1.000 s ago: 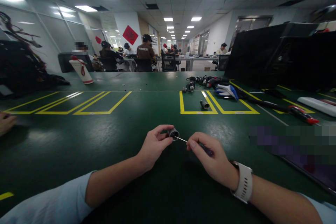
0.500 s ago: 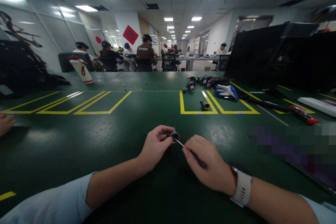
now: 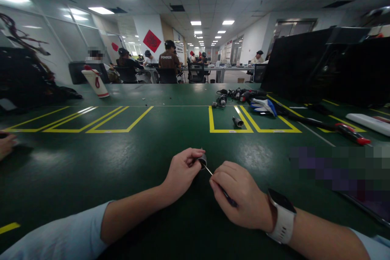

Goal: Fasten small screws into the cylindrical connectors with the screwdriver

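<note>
Now the right hand (image 3: 242, 195) sits lower and closer to the left hand (image 3: 182, 174) than a second ago, wrist rolled so the watch (image 3: 283, 211) shows its dark face. Driver (image 3: 230, 200) angles more steeply across the view; its thin shaft meets the mouth of the grey cup (image 3: 204, 159). Cup is turned a bit too, mouth more toward the right hand, left fingers curled further over it. Looks like the same work inside the cup, just from a new angle; tip depth can't be told, and whether anything has come loose can't either.

Grip: left hand pinches the cup narrowly between thumb and fingers; right hand closes round the driver's dark handle. Cup is held up off the table (image 3: 131, 162), at centre, nearer than the taped box (image 3: 230, 131) where a second cup (image 3: 237, 122) lies.

Writing: "PUMPKIN" on the back of a brown shirt (image 3: 168, 63) across the room. Red diamond (image 3: 152, 41) on the pillar bears a mark, not readable. Tape labels (image 3: 278, 131) are too small. No brand legible on driver or watch.
</note>
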### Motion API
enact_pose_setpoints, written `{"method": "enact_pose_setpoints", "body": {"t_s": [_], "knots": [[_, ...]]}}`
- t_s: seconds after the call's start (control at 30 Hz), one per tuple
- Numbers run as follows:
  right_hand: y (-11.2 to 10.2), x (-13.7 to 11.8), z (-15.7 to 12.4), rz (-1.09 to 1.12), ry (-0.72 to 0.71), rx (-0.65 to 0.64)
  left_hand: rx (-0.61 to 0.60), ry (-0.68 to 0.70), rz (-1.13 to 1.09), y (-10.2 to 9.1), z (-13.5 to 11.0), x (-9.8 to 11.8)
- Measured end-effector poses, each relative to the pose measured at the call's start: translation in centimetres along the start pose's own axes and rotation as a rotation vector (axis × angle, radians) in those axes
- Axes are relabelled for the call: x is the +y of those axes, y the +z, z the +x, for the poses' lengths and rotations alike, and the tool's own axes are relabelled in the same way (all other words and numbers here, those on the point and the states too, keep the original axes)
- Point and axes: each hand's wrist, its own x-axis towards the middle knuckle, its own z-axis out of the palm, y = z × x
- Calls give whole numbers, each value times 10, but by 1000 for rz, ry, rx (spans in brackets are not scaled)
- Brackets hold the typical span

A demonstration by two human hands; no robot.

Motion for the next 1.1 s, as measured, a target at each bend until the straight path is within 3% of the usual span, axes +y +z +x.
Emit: {"method": "enact_pose_setpoints", "body": {"t_s": [0.2, 0.9, 1.1], "knots": [[0, -2, -1, -45, -69, 18, 18, 14, -2, 0, 1, -4], [2, 3, -1, 20, 26, -12, -1, -46, -52, -4, 3, 1], [1, 6, 0, 120, 27, 102, 135, -128, -194, -9, 19, -4]]}}
